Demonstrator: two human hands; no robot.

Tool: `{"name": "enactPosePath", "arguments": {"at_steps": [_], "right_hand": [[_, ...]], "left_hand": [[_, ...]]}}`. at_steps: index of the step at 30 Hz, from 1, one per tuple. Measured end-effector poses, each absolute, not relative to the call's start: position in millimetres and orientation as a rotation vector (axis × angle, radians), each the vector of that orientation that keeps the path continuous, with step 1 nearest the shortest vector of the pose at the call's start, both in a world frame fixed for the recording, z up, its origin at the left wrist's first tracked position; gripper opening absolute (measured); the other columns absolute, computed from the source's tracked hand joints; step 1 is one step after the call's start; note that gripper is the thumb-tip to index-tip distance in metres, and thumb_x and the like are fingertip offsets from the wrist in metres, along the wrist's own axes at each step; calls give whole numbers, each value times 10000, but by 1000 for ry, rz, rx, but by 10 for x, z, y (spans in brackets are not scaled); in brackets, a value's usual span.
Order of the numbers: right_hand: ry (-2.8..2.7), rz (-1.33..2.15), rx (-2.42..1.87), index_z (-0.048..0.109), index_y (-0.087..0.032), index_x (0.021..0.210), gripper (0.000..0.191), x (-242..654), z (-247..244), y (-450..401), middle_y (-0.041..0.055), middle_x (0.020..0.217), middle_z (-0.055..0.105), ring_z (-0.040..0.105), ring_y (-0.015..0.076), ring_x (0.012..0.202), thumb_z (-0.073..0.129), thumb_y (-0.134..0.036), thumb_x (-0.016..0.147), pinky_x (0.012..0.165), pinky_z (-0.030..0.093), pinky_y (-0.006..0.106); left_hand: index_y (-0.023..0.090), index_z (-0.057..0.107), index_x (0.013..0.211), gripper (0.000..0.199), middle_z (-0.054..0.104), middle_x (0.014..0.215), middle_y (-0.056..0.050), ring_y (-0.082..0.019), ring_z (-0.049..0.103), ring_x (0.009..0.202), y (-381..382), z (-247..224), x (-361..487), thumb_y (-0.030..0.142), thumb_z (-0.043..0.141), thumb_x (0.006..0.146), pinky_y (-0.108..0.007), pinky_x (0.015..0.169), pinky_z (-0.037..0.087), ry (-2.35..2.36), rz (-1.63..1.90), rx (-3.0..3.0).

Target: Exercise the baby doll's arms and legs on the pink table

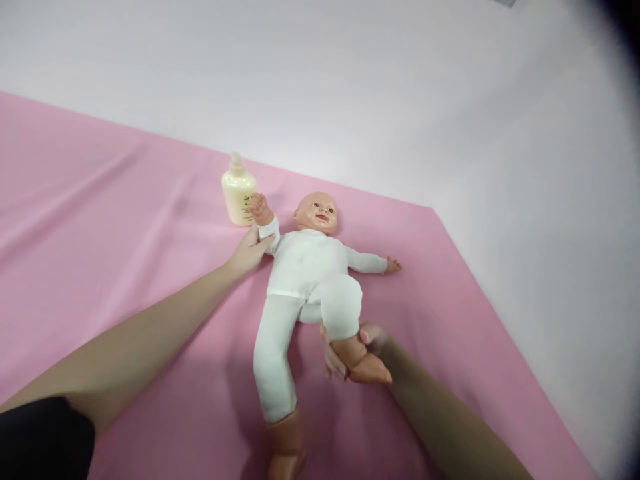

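Observation:
A baby doll (310, 263) with a white cloth body lies on its back, its head toward the far edge. My left hand (249, 250) is closed around the doll's raised forearm on the left side, just below its small fist. Under the bent leg on the right, my right hand (336, 353) wraps round the lower leg near the ankle; the leg hides part of the palm. The doll's other leg is stretched toward me, and its other arm lies out to the right.
A cream-coloured pump bottle (237, 193) stands upright just behind the doll's raised fist. The pink cloth (125, 220) beneath everything has soft wrinkles on the left. Its edge runs behind the doll's head and down the right side, with a white wall (350, 87) beyond.

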State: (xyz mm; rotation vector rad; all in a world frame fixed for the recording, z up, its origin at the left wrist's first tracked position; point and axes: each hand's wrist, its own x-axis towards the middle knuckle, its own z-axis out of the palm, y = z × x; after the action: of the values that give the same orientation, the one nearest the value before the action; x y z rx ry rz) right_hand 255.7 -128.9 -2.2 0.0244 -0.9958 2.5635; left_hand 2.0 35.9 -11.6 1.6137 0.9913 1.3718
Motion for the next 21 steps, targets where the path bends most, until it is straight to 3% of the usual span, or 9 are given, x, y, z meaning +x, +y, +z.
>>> {"name": "enactPosePath", "arguments": {"at_steps": [4, 10, 13, 16, 21], "right_hand": [[-1082, 2925, 180, 495, -115, 1049, 493, 2514, -29, -1287, 159, 931, 684, 687, 281, 856, 737, -356, 694, 730, 538, 396], [-1055, 2904, 439, 461, -204, 1121, 578, 2417, -74, -1295, 116, 1060, 666, 657, 273, 1017, 763, -102, 639, 851, 529, 459], [-965, 2764, 422, 457, -208, 1055, 562, 2463, -125, -1287, 89, 979, 677, 686, 277, 919, 802, -194, 611, 743, 570, 444], [-881, 2648, 260, 417, -220, 1035, 570, 2543, -130, -1244, 21, 816, 656, 687, 221, 714, 773, -394, 625, 562, 573, 347], [-779, 2357, -16, 445, -204, 1065, 494, 2588, -22, -1198, -33, 696, 558, 524, 107, 511, 588, -532, 724, 434, 490, 229]], "left_hand": [[178, 519, 1021, 297, 622, 989, -63, -218, 599, 952, 393, -151, 18, 359, 585, 794, -406, 882, 490, 1013, 1405, 1497], [185, 514, 1040, 297, 619, 1008, -61, -213, 590, 961, 369, -150, 17, 358, 579, 808, -405, 896, 483, 996, 1403, 1511], [176, 512, 1064, 289, 610, 1029, -77, -227, 579, 990, 339, -128, 13, 346, 548, 832, -425, 934, 459, 1012, 1394, 1647], [161, 503, 1136, 322, 575, 1142, -113, -252, 524, 1114, 278, -62, 8, 335, 503, 864, -445, 1008, 399, 1010, 1375, 1901], [182, 497, 1250, 369, 505, 1264, -126, -251, 446, 1214, 133, 102, 3, 279, 449, 897, -436, 1056, 342, 831, 1153, 2457]]}}
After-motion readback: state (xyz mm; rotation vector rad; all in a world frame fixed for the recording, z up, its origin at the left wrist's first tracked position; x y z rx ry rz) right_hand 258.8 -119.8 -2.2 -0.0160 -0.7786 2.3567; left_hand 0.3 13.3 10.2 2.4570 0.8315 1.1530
